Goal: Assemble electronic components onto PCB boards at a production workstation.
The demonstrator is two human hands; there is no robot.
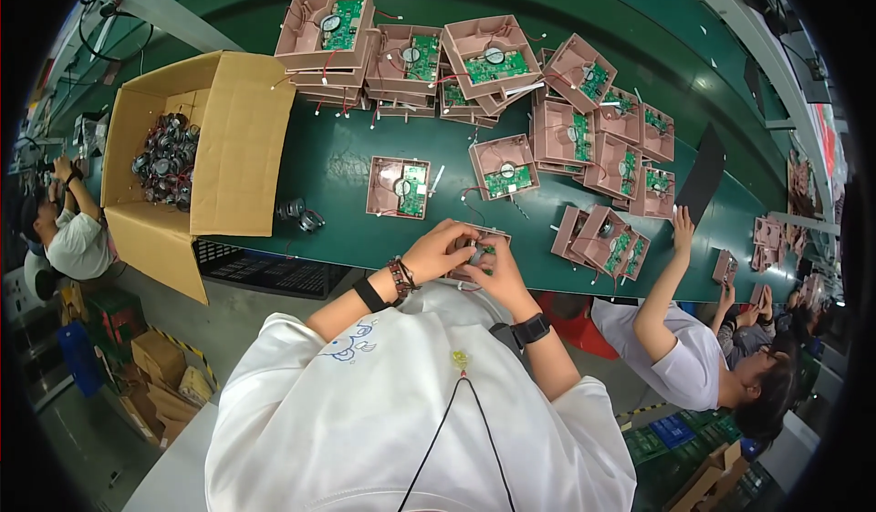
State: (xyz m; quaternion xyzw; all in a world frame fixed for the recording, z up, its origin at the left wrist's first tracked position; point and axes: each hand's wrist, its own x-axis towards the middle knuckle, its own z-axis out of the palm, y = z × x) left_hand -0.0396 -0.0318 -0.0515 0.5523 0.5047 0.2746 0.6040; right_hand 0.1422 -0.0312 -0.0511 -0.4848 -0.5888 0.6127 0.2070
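The left hand (445, 252) and the right hand (504, 279) met over a pinkish housing (496, 235) at the near edge of the green bench (319, 151). Both grips were narrow, thumbs and fingers bent in around a grey round part (477, 256) that sat between them, within the housing's outline; fingers hid much of it, so I could not tell which hand, if either, actually pinched it.

Just beyond the grip lay an open housing with a green circuit board (507, 181), and another open housing (384, 176) stood farther to the left. Well left of the grip, a cardboard box (242, 147) held a heap of dark round parts (167, 161), with a few loose round parts (310, 219) on the bench between box and hands. Stacked housings (555, 133) rose beyond and to the right; farther right, a co-worker's hand (683, 229) reached near a black sheet (707, 176)
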